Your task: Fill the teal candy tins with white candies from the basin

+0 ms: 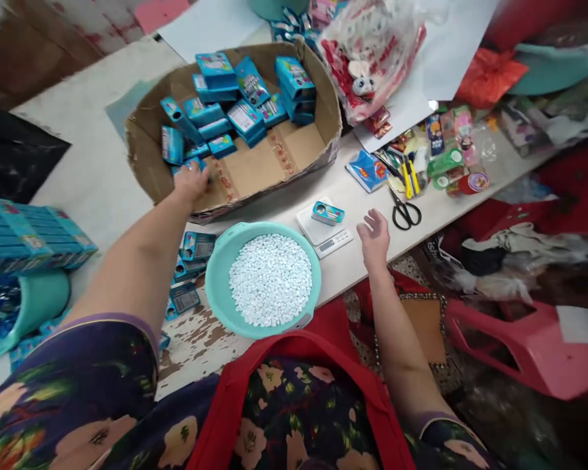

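My left hand (192,183) reaches into the cut-down cardboard box (255,179), its fingers closed over a small blue carton (189,163) near the front left corner. Fingers partly hide that carton. Several similar blue cartons (247,121) lie and stand inside. My right hand (375,238) hovers over the table's front edge, open, with the fingers slightly curled and nothing in them. Just left of it, a blue carton with a round opening (328,212) rests on a small white digital scale (330,241). A turquoise basin (215,287) in front of me holds many small white pellets.
Black-handled scissors (406,212) and a yellow cutter (410,176) lie right of the scale. Blue cartons (183,297) sit left of the basin. Farther left are stacked blue packs (24,235) above a turquoise tub (49,297). A pink stool (529,346) stands at the right.
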### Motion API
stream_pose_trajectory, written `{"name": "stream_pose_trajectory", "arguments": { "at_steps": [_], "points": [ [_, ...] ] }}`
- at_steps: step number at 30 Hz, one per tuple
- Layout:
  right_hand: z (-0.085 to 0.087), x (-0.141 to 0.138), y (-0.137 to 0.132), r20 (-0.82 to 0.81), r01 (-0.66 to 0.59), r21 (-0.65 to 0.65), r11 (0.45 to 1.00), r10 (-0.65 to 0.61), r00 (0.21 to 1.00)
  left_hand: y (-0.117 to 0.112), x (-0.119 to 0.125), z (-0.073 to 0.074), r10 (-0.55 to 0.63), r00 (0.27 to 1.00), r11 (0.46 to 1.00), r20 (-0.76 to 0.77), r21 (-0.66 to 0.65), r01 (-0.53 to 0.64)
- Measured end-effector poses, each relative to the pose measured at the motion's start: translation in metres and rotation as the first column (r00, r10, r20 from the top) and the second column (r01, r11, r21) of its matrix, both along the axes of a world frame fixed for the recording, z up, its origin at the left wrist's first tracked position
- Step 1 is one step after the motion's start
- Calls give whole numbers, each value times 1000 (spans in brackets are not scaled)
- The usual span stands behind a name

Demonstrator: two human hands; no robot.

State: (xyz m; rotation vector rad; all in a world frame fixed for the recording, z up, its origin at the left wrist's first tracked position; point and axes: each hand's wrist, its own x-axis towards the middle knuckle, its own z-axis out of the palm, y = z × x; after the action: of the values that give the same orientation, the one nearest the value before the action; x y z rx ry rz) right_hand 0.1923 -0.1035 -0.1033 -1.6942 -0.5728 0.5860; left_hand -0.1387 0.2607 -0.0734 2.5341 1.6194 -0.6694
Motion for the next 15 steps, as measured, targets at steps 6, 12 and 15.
{"name": "stream_pose_trajectory", "arguments": {
  "at_steps": [6, 12, 15],
  "points": [
    [0, -7, -86, -17, 303, -106, 947, -307, 952, 3, 7, -3, 110, 979, 992, 170, -83, -97],
    [26, -49, -97, -104, 159, -139, 977, -174, 979, -13, 6, 32, 50, 983, 997, 177, 53, -61],
    [46, -76, -94, -137, 52, -113, 992, -68, 988, -42, -5, 70, 101, 892, 937, 440, 259, -233]
  ]
}}
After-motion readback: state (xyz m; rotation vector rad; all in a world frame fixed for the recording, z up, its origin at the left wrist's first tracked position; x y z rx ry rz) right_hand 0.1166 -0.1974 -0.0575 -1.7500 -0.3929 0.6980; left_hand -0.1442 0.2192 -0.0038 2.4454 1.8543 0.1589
